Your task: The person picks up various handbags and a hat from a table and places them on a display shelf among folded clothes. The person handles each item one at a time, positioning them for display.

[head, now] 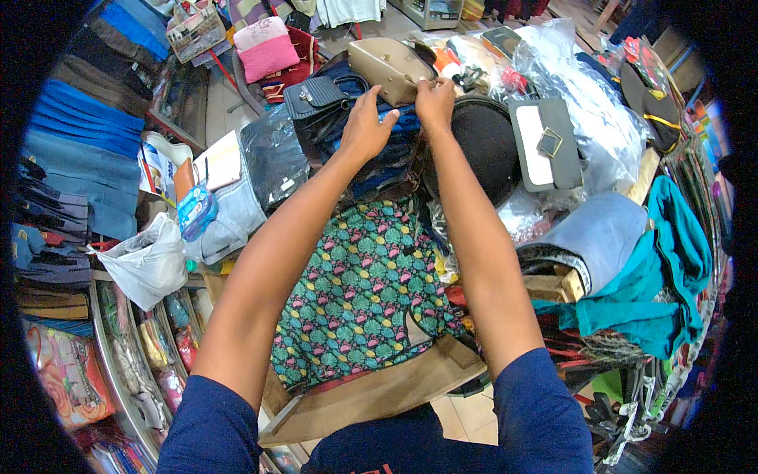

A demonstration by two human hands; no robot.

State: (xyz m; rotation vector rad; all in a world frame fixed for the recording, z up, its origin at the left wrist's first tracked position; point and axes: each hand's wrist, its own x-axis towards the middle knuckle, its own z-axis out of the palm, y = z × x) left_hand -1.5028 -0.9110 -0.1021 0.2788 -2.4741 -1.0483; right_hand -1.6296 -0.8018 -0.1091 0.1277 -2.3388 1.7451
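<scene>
A tan handbag [388, 66] with small metal studs stands at the far side of the pile before me. My right hand [436, 102] pinches its near right corner with thumb and fingers. My left hand [368, 125] reaches up beside it, thumb and fingers apart, its fingertips close to the bag's near left side. To the left of that hand sits a small dark ridged handbag [317, 98] with a clasp and a top handle. Dark blue folded fabric [379, 178] lies below both hands. A round black hat-like item [478, 151] lies beside my right forearm.
A flamingo-print cloth [355, 296] covers the near part of a wooden stand [379, 400]. On the right lie a black-and-white purse [546, 145], clear plastic wrapping [598, 106], rolled denim [592, 237] and teal cloth [669, 296]. A white plastic bag [145, 260] and folded trousers [83, 112] are leftward.
</scene>
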